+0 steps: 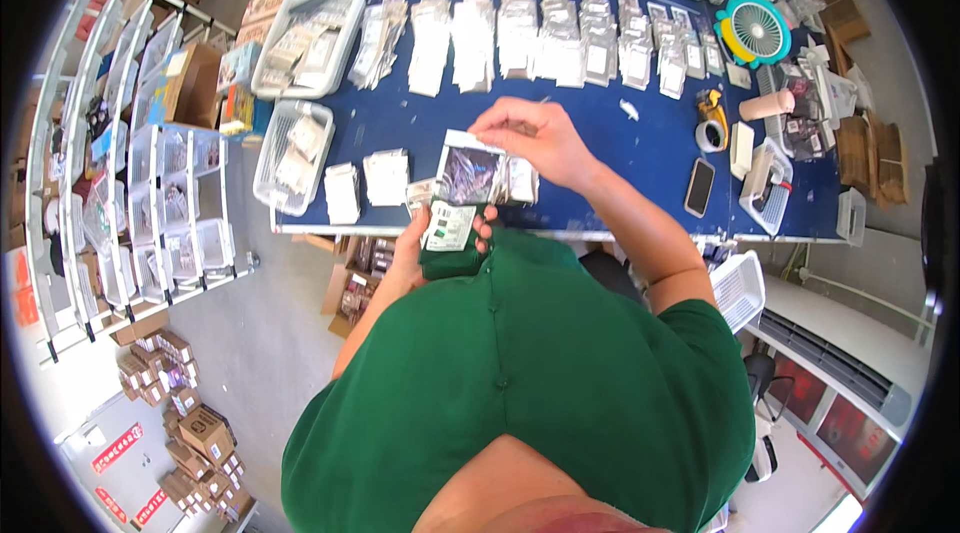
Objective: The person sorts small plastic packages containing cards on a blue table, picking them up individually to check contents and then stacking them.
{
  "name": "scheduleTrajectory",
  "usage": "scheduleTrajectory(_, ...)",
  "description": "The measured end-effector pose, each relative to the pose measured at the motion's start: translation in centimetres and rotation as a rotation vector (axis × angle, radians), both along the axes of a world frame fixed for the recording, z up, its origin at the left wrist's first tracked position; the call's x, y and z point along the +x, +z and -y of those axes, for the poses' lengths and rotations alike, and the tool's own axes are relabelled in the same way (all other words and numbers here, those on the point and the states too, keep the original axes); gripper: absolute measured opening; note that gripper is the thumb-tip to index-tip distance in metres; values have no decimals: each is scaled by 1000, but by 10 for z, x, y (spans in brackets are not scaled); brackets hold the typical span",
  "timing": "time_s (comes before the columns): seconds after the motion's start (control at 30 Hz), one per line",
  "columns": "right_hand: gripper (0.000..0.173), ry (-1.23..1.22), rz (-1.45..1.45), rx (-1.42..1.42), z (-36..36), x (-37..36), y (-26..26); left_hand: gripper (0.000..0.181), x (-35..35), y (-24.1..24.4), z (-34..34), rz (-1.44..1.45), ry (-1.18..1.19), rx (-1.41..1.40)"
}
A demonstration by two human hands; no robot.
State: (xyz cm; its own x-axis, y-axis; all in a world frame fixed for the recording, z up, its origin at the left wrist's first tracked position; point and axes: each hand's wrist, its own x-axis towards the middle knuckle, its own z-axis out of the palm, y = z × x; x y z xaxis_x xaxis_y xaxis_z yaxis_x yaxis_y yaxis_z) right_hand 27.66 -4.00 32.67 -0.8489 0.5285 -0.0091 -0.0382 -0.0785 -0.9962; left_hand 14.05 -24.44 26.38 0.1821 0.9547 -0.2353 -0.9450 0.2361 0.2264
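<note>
My left hand (412, 244) grips a small packet with a printed white label (450, 227), close to my body at the table's front edge. Just above it, my right hand (529, 135) pinches the white top edge of a clear packet (471, 174) with dark purple contents. Part of another labelled packet stack (523, 180) shows behind that packet, on its right. Two short packet stacks, one at the far left (343, 193) and one nearer (387, 178), lie left of my hands. Rows of overlapping labelled packets (472, 45) run across the blue table (585, 112), each headed by a picture card.
White baskets of packets, one large (259, 67) and one smaller (257, 184), stand at the table's left. On the right are a phone (700, 188), a yellow tape dispenser (711, 120), a turquoise fan (756, 28) and a white basket (784, 206). Bin shelving (127, 150) stands beyond the left side.
</note>
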Motion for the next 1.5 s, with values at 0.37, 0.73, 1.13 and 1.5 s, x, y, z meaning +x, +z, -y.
scheduleTrajectory(0.37,18,-15,-76,63,-95,89,-30,81,67,8,-98,-190,-103,-101)
scheduleTrajectory(0.73,27,-26,27,-23,-38,76,-22,84,58,7,-42,-176,-78,-78)
scheduleTrajectory(1.13,28,-93,-9,11,53,52,-13,87,38,9,39,-174,-52,-62)
scheduleTrajectory(1.5,27,-185,11,-33,60,66,-12,86,44,-2,35,-95,-111,-55)
